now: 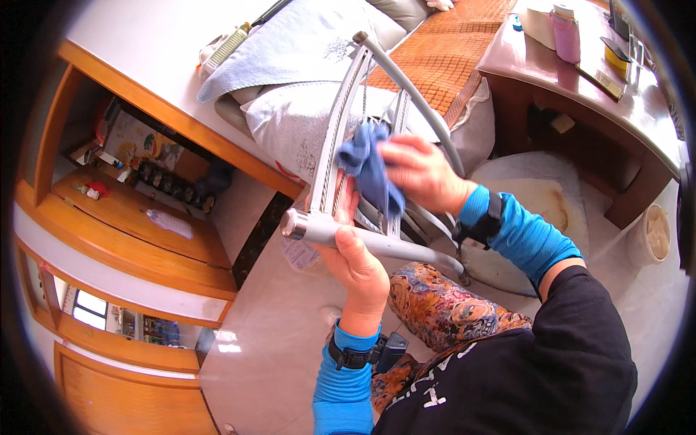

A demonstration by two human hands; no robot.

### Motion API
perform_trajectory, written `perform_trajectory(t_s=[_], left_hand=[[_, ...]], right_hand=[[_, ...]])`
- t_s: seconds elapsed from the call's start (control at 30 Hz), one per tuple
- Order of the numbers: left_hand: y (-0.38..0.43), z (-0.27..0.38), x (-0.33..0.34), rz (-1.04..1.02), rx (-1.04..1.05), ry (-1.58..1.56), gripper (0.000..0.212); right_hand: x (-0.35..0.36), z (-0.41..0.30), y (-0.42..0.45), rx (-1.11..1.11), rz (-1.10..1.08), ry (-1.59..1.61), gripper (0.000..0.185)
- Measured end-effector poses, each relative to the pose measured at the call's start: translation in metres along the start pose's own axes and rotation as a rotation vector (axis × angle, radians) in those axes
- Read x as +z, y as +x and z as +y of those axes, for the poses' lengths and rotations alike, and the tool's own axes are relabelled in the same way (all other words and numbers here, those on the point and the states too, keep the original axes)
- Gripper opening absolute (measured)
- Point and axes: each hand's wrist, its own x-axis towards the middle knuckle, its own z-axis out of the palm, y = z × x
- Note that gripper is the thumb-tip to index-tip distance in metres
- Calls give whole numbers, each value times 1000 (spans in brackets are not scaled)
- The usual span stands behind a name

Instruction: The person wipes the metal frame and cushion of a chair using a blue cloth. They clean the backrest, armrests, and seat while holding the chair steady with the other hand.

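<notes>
A grey tubular metal frame (391,247) with slotted, perforated crossbars is held up tilted before me; it looks like part of a folding chair or stool. My left hand (359,272) grips its near tube close to the capped end, thumb in front and fingers behind the crossbar. Bunched in my right hand (427,171) is a blue cloth (375,174), which lies over the middle of the frame between the crossbars. The right fingers are slightly blurred. Cloth and hand hide part of the crossbar behind them.
Beyond the frame stands a sofa with a light towel cover (293,119) and an orange-brown seat mat (440,54). A dark wooden table (522,65) at right bears a pink bottle (565,35). A white bin (650,236) is on the floor. Wooden cabinetry (147,255) fills the left.
</notes>
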Motion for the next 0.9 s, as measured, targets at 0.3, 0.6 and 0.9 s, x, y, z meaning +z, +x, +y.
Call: perform_trajectory(t_s=[0.3, 0.6, 0.9], left_hand=[[2, 4, 4, 5, -24, 56, 75], [1, 1, 8, 100, -42, -26, 79], [1, 4, 8, 118, -77, 6, 81]], right_hand=[[18, 108, -20, 569, 229, -26, 29], [-9, -62, -30, 521, 43, 334, 27], [-2, -60, -44, 430, 74, 350, 33]])
